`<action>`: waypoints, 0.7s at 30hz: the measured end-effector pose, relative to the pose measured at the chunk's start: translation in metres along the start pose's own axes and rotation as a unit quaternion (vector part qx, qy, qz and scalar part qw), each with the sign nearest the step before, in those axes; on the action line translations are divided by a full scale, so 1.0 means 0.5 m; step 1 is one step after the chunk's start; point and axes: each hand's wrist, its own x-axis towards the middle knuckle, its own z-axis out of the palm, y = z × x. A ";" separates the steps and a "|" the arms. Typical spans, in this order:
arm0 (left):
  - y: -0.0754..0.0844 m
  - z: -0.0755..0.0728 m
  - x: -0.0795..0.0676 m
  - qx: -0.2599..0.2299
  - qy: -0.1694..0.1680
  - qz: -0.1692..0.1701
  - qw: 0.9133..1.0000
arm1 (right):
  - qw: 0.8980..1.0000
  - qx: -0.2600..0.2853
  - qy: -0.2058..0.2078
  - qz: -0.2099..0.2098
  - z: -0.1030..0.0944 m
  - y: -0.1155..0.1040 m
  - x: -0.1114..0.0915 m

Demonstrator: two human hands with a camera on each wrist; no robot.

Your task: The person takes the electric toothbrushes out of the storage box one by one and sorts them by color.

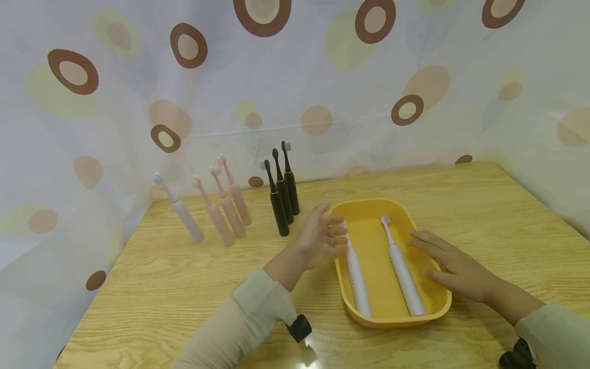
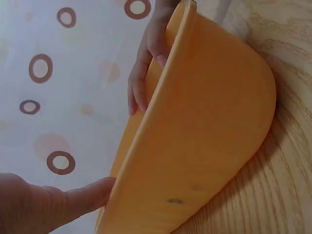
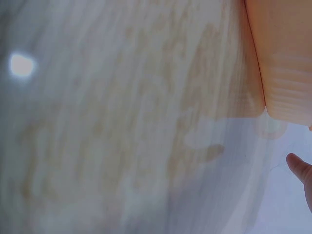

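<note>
A yellow plastic basin [image 1: 396, 324] holds two white electric toothbrushes, the left toothbrush [image 1: 358, 279] and the right toothbrush [image 1: 405, 279], lying lengthwise and apart from each other. My left hand [image 1: 318, 238] is at the basin's left rim, fingers spread and slightly blurred, partly covering the left toothbrush's head. In the left wrist view its thumb [image 2: 90, 197] reaches the rim. My right hand [image 1: 456, 264] hovers at the right rim with loose fingers extended over the edge. Neither hand grips anything. The right wrist view catches only a fingertip [image 3: 297, 165] beside the basin wall [image 3: 287, 63].
Left of the basin stand three black electric toothbrushes [image 1: 278, 212], upright in a row. Further left are three pink toothbrushes [image 1: 221, 223] and one pale toothbrush [image 1: 188, 220]. A dotted cloth [image 1: 286, 77] hangs behind the wood-grain table [image 1: 184, 307].
</note>
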 end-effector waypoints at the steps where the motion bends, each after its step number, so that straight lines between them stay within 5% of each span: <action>1: -0.001 0.003 0.002 -0.009 0.002 -0.008 1.000 | 1.000 0.001 -0.002 0.002 0.000 0.000 -0.001; 12: -0.009 0.044 0.025 -0.057 0.076 -0.074 0.993 | 0.999 0.006 -0.014 0.034 0.005 0.005 -0.006; 21: -0.024 0.076 0.057 -0.092 0.147 -0.071 0.982 | 1.000 -0.001 -0.008 0.022 0.001 0.002 -0.005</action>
